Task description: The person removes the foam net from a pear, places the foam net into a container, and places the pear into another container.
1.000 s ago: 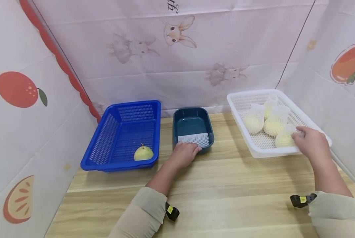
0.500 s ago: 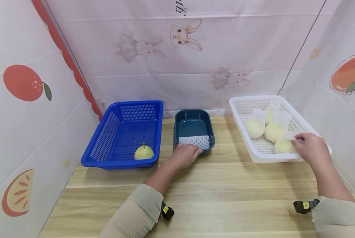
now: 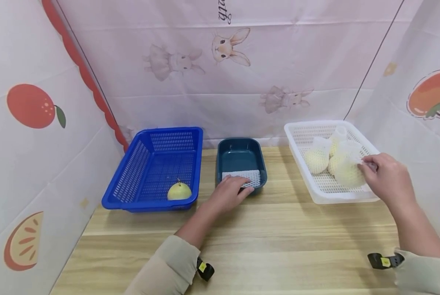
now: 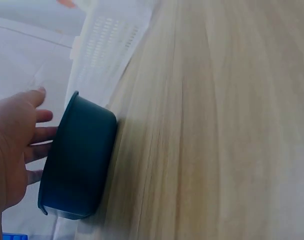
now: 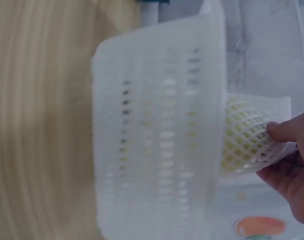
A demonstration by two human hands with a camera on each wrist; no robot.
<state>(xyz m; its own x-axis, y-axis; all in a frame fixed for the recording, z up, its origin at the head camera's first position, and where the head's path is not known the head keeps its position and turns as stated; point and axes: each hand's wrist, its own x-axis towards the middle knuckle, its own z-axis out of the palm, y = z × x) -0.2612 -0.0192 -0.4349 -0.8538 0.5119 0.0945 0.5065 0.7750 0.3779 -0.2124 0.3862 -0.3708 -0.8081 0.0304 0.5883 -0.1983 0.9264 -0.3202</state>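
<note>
Between the right hand's thumb and fingers the neck of a netted fruit is pinched, its body held beyond the fingertips, partly above the white basket's rim, while the left hand, fingers loosely extended, is held over the green tray's near edge.

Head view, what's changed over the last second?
The right hand, pinching a netted fruit by its sleeve, has raised it slightly at the white basket; the left hand's thumb has spread. The green dish and bare fruit stayed put.
</note>
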